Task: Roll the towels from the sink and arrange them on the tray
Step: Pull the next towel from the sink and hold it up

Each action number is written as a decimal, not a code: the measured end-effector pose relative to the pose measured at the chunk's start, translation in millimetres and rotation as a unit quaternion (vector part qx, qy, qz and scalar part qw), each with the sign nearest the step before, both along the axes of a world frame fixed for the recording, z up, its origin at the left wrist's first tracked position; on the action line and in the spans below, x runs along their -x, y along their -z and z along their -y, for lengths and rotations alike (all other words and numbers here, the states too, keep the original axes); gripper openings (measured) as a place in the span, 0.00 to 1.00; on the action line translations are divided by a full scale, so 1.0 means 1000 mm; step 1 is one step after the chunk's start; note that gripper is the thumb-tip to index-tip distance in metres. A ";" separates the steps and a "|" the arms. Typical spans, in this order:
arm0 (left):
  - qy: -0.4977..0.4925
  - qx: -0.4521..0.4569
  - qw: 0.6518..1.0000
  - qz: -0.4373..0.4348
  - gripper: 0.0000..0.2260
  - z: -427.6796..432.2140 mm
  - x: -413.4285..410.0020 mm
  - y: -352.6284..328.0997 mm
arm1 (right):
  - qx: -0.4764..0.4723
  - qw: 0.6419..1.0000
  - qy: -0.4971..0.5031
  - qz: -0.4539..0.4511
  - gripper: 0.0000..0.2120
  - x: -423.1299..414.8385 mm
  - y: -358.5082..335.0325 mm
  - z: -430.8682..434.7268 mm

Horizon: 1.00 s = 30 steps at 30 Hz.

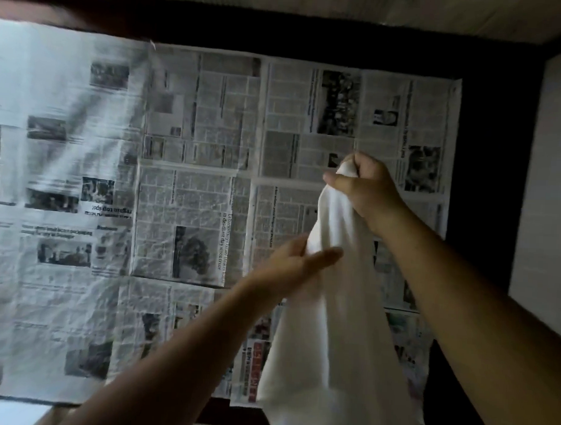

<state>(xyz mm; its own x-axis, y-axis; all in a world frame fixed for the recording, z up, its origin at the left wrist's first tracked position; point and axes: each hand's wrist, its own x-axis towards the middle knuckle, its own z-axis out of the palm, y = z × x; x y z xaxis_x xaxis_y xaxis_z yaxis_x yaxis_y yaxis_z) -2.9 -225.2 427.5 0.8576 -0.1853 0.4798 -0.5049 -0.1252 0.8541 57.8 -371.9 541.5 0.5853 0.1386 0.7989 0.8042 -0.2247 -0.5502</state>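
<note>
Head view: one white towel (332, 325) hangs in the air above the near right part of the newspaper (192, 145), which covers most of the dark surface (492, 124). The right hand (366, 186) is fisted round the towel's top end, over the newspaper's right side. The left hand (290, 260) pinches a side edge lower down, between thumb and fingers. The towel's long axis runs from the right hand down past the newspaper's near edge. Both hands are on it, the left lower. The towel is unrolled. Judgement: it must first be laid flat on the newspaper. No sink or tray is visible.
</note>
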 end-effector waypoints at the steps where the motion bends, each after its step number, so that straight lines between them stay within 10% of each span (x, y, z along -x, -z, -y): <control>1: -0.058 -0.018 0.998 0.030 0.11 0.003 -0.004 -0.003 | 0.005 1.000 0.027 0.012 0.14 -0.002 -0.001 0.003; 15: -0.390 -0.263 0.867 0.165 0.06 -0.098 -0.020 -0.017 | 0.030 0.995 0.024 -0.092 0.07 -0.031 0.011 0.067; 23: -0.259 -0.285 0.918 0.095 0.07 -0.139 -0.001 -0.026 | 0.076 0.987 0.140 -0.034 0.07 -0.046 0.024 0.070; 30: -0.263 -0.126 0.951 0.102 0.10 -0.154 -0.015 -0.027 | 0.037 0.986 0.161 -0.025 0.07 -0.057 0.026 0.061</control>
<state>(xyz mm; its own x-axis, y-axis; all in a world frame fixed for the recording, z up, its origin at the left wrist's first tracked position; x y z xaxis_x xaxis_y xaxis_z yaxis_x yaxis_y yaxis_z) 11.7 -71.1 454.5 0.7576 0.1134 0.6428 -0.4667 -0.5944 0.6549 114.7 -432.6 515.2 0.6465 -0.0043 0.7629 0.6574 -0.5044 -0.5598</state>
